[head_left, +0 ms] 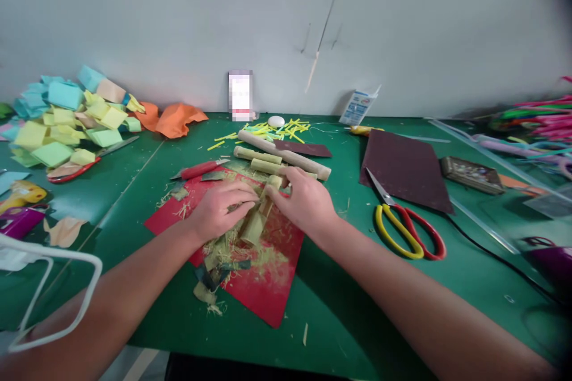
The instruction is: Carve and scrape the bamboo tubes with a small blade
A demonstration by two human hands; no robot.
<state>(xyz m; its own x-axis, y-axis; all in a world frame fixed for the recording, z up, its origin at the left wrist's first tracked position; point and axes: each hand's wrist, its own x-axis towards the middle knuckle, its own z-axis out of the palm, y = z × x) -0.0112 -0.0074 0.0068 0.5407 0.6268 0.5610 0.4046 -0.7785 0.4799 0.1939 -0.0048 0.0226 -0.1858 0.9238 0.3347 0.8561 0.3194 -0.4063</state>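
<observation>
Over a red sheet (277,292) strewn with shavings, both of my hands meet at a short bamboo tube (267,205). My right hand (307,197) grips its upper end between thumb and fingers. My left hand (222,207) comes in from the left, its thumb and fingers pressed together against the tube's side; whatever is between them is hidden. Just below lies a wider piece of bamboo (253,229). Scraps of sandpaper (214,277) and fibres lie under my left hand. A red utility knife (199,169) rests at the sheet's upper edge.
Behind my hands lie more bamboo lengths (290,155) and yellow-green strips (290,129). To the right are scissors (409,229) and dark sandpaper (404,166). Folded papers (67,122) pile up at left. A phone (240,95) leans on the wall. A white frame (96,286) overlaps my left forearm.
</observation>
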